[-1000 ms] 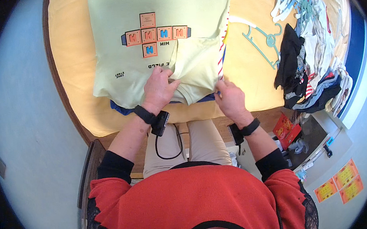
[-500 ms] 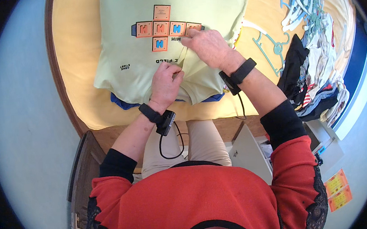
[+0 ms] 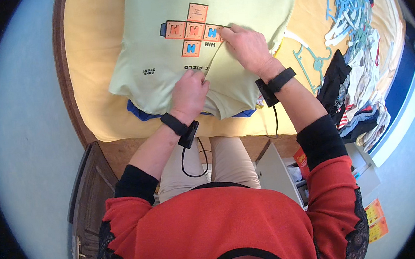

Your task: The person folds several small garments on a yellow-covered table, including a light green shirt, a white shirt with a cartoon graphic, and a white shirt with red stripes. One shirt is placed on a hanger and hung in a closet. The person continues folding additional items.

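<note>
A pale green T-shirt (image 3: 165, 91) with an orange block print lies spread on the bed, its neck end toward me. My left hand (image 3: 189, 96) is closed on the fabric near the collar, fingers curled inward. Farther out and to the right, my right hand (image 3: 249, 49) pinches the shirt beside the end of the print. A raised fold runs between the two hands. Blue cloth (image 3: 140, 111) shows from under the shirt's near edge. What lies beneath my fingertips is hidden.
On the yellow bed sheet (image 3: 94, 80), a green hanger (image 3: 317, 63) lies right of the shirt. Beyond it are a heap of hangers (image 3: 346, 6) and a pile of clothes (image 3: 360, 83). An open white cabinet door (image 3: 275, 173) stands below the bed's edge.
The shirt and both hands now appear slightly farther right in the view. Both hands keep hold of the fabric. The fold between them looks flatter.
</note>
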The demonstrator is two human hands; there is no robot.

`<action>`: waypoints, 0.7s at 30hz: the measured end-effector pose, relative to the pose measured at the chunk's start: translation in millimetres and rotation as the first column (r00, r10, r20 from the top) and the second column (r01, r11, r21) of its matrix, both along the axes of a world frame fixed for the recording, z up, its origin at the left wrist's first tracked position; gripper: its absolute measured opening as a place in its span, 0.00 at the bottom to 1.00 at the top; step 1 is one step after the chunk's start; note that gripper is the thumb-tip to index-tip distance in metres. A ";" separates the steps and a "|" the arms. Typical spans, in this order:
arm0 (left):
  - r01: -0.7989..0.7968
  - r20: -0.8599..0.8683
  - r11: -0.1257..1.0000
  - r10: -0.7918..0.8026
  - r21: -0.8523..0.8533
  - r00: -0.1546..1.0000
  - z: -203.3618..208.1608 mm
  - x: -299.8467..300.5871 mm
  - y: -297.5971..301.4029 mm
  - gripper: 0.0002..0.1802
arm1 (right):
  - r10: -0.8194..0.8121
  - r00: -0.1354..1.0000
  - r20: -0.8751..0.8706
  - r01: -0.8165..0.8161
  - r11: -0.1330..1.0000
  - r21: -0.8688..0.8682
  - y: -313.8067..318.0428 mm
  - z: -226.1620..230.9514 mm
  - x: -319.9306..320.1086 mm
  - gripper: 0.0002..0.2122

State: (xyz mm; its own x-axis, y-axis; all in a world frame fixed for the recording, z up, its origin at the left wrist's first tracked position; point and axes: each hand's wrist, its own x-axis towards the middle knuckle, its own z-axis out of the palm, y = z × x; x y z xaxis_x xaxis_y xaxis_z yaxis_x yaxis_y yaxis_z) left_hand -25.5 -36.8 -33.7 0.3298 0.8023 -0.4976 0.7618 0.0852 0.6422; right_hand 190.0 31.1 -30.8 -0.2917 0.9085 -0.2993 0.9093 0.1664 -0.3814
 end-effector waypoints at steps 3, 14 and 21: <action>0.114 -0.158 0.993 -0.116 -0.023 0.981 3.6 3.7 1.8 0.09 | -0.060 0.998 0.000 0.060 0.998 0.026 -8.5 0.2 -5.7 0.15; -0.459 0.120 0.869 0.443 0.184 0.888 51.2 -79.6 -6.3 0.09 | -0.047 0.984 -0.171 0.061 0.995 0.079 -24.4 38.2 -50.2 0.17; -0.834 0.144 0.248 0.969 -0.492 0.203 25.9 -181.0 10.8 0.20 | 0.120 0.926 -0.359 -0.159 0.984 -0.081 -33.3 44.7 -151.3 0.20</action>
